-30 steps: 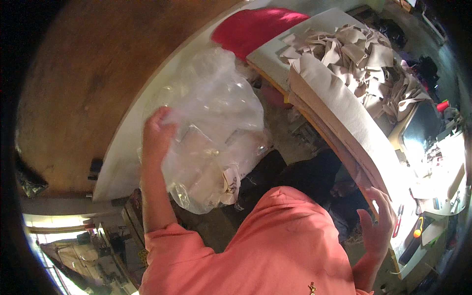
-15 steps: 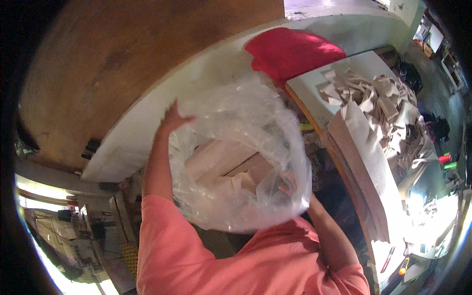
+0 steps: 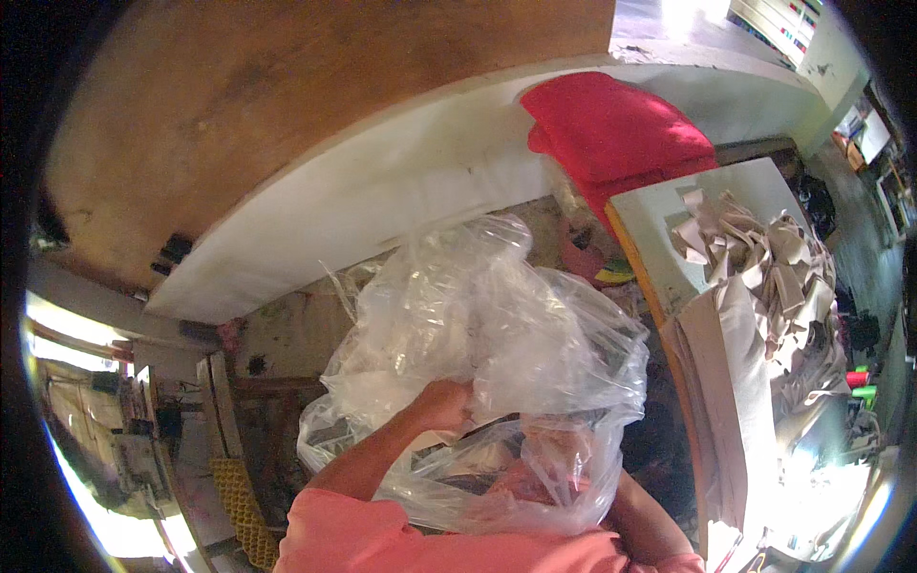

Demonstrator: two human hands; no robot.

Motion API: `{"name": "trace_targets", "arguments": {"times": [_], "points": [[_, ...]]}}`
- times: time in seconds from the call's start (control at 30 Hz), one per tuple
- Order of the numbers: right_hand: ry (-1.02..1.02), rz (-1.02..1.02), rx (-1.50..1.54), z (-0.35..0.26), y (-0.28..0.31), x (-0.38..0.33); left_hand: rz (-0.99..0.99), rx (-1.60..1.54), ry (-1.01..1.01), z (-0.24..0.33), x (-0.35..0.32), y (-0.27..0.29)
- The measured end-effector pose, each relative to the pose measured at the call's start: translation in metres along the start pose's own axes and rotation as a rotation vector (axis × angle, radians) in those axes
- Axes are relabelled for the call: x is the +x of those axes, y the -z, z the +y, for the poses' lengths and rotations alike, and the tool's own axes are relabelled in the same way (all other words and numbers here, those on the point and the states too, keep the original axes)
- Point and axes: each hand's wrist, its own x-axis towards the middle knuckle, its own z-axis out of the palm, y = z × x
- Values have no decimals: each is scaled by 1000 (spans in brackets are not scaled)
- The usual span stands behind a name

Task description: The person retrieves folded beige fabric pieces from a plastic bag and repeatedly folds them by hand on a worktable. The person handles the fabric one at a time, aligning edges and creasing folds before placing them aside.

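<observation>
A large clear plastic bag bunches up in front of my body, its mouth toward me. My left hand is closed on the near side of the bag, knuckles up, at the middle. My right hand shows only dimly through the plastic on the right side; its fingers are blurred by the film. Inside the opening, part of a beige cloth is visible beneath the plastic.
To the right stands a table with a stack of beige fabric and a heap of cloth strips. Red cloth lies over its far corner. A white ledge curves behind; a yellow woven strap hangs at left.
My left hand has come down and inward from the raised far-left side and closed on the plastic. The bag's wide round opening has collapsed, covering most of the beige cloth.
</observation>
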Motion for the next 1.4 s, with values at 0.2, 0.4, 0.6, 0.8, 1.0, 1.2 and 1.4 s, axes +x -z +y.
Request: {"name": "trace_targets", "arguments": {"times": [0.2,0.4,0.6,0.8,1.0,1.2,1.4], "points": [[188,-341,235,-33,-31,-5,144,-993,103,-71,-16,-4],[395,-500,521,-52,-56,5,369,-1375,308,-79,-31,-11],[420,-319,555,-43,-37,7,529,-1582,392,-76,-25,-36],[262,96,93,-22,-9,16,662,-1758,223,-90,41,-36],[76,281,-367,69,25,-2,451,-461,275,-32,23,88],[-93,594,-434,33,49,-148,1138,-403,-253,135,-11,161],[0,807,-412,-21,39,-279,335,15,-1138,348,28,93]]}}
